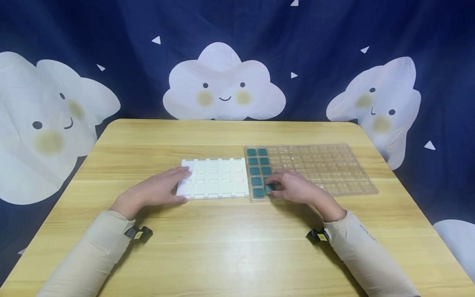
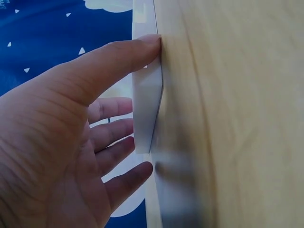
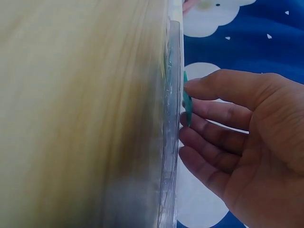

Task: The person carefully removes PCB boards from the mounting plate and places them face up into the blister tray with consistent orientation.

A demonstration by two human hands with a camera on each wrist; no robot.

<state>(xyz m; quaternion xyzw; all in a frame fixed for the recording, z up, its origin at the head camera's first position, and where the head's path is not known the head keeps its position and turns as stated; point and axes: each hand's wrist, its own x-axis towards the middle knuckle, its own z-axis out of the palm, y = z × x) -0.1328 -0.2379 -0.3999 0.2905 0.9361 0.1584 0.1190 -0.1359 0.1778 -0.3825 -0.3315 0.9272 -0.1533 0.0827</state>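
Note:
My left hand rests at the left end of a white tray with rows of square recesses. Its thumb lies against the tray's near side, and the other fingers are spread, relaxed, over the left end. With thumb and fingertips, my right hand pinches a teal square tile, which stands tilted just above a clear plastic tray. Two columns of teal tiles fill the left part of that clear tray. The right fingers cover part of the second column at its near end.
The clear tray's many other compartments stretch to the right, beneath and behind the right hand. Both trays sit side by side on a wooden table. A dark blue curtain with cloud faces hangs behind the table.

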